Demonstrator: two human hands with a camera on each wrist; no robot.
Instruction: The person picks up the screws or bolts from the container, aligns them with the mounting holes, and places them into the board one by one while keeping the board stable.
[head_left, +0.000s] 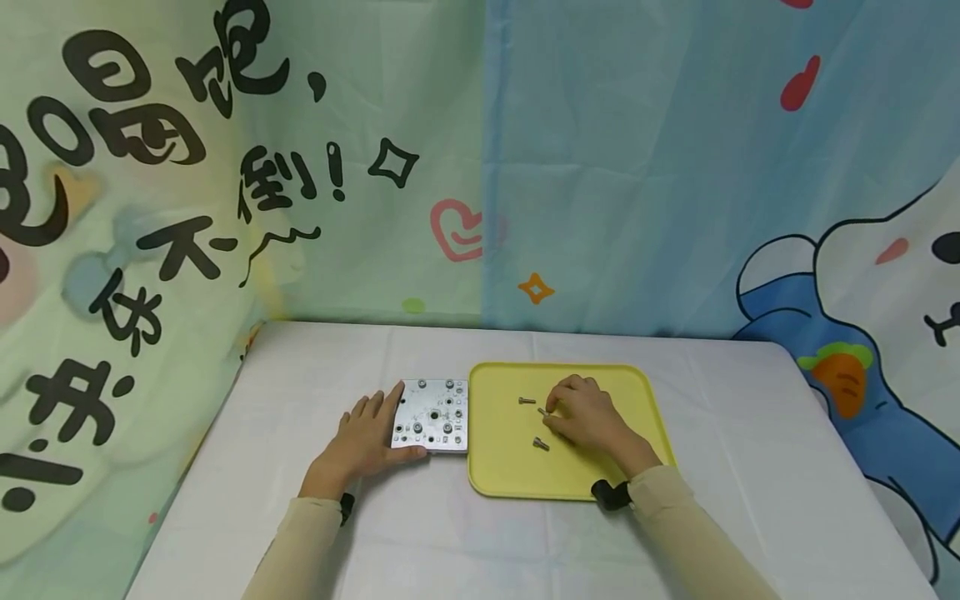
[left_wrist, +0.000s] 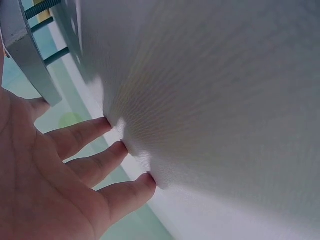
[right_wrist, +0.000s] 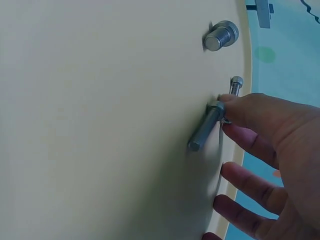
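A silver metal plate (head_left: 433,421) dotted with holes and bolt heads lies left of the yellow tray. My left hand (head_left: 367,437) rests at its left side, with the thumb by the front edge and the index finger by the far left corner. Its other fingers touch the white cloth in the left wrist view. Over the tray (head_left: 495,475), my right hand (head_left: 588,414) pinches a socket head screw (right_wrist: 204,130) near its head between thumb and index finger. Two more screws lie on the tray, a farther one (head_left: 527,401) and a nearer thick one (head_left: 541,444).
A white cloth (head_left: 480,546) covers the table. Printed curtains (head_left: 637,167) hang behind and to the left. The tray has a low raised rim right beside the plate. Beneath the plate, threaded rods (left_wrist: 57,56) show in the left wrist view.
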